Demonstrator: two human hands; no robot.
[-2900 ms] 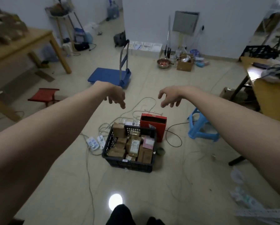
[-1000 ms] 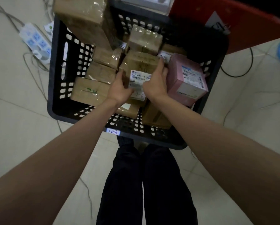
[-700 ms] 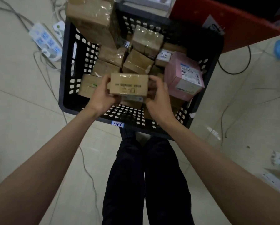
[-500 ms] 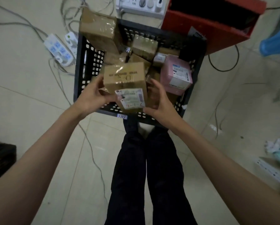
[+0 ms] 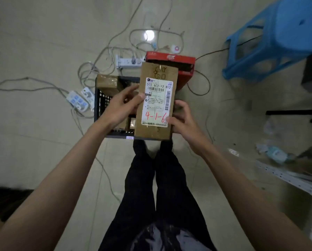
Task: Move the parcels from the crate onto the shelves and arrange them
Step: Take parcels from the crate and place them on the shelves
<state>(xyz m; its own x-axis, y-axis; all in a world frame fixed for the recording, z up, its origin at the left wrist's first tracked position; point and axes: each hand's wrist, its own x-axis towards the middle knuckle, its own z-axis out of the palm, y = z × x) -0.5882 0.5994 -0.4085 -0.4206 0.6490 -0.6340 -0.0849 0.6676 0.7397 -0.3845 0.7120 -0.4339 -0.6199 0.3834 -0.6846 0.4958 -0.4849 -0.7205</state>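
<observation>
Parcel: a brown rectangular cardboard parcel [image 5: 156, 101] with a white shipping label marked "4-1-6" in red is held upright above the crate, label turned to the face.
Left grip: the left hand [image 5: 123, 105] is clamped on the parcel's 9 o'clock edge, thumb laid on the label's margin.
Right grip: the right hand [image 5: 181, 117] is curled round the lower 3 o'clock edge, thumb pressed by the red marking.
Step in hand: the label is judged to be read for a shelf position; the parcel is best kept level in both hands, with the thumbs kept off the red code, until the place is known.
Crate: the black perforated plastic crate [image 5: 102, 104] lies on the floor just behind the parcel, with more brown parcels [image 5: 107, 83] inside it at 10 o'clock.
Edges: a red open cardboard box [image 5: 170, 57] touches the crate at 12 o'clock; white power strips [image 5: 79, 99] and loose grey cables [image 5: 104, 171] lie at 9 o'clock and trail past the feet; a blue plastic stool [image 5: 276, 37] stands at 2 o'clock.
Open room: bare floor is seen at 7 to 8 o'clock; a turn is judged safest once the cables are stepped over. No shelves can be made out for certain.
</observation>
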